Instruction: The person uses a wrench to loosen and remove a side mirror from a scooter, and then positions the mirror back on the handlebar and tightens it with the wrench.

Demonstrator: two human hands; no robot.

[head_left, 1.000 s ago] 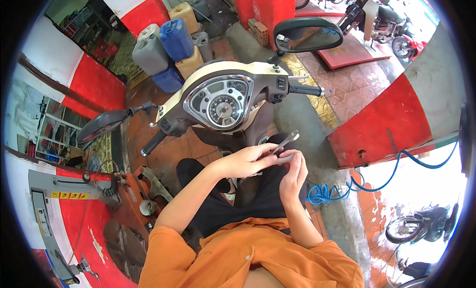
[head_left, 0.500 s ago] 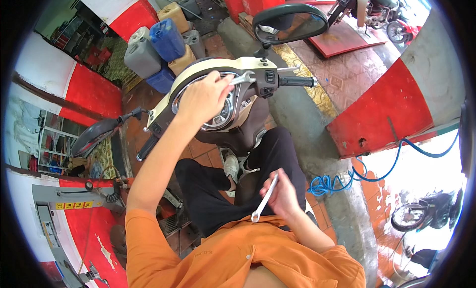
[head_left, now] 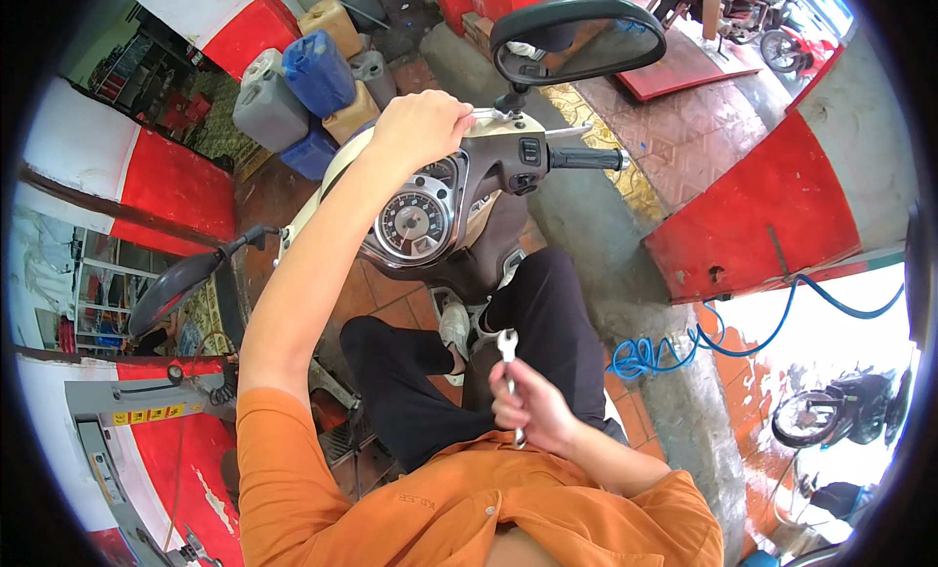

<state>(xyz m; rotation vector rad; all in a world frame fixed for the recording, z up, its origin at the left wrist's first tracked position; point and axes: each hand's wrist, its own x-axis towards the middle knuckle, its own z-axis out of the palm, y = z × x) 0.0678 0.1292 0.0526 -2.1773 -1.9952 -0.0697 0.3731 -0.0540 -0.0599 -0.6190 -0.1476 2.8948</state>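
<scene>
My left hand (head_left: 420, 129) reaches over the front of a cream and brown scooter, closed on a silver wrench (head_left: 486, 112). That wrench points right, its end at the foot of the right mirror's stem (head_left: 510, 102); whether it grips the nut is too small to tell. Above stands the black right mirror (head_left: 606, 51). Below my left wrist shows the round speedometer (head_left: 410, 223). Near my lap, my right hand (head_left: 535, 409) is closed around a second wrench (head_left: 507, 346), held upright with its open-ended jaw up.
The right handlebar grip (head_left: 590, 159) juts out beside the mirror stem. At the left is the other mirror (head_left: 174, 292). Plastic jerrycans (head_left: 319, 74) stand beyond the scooter. A red and white pillar (head_left: 762, 210) and a coiled blue hose (head_left: 640, 357) lie to the right.
My left hand has moved up and forward with its wrench, from over the speedometer to the mirror's foot. In my right hand, the other wrench has turned from slanting down-left to jaw up.
</scene>
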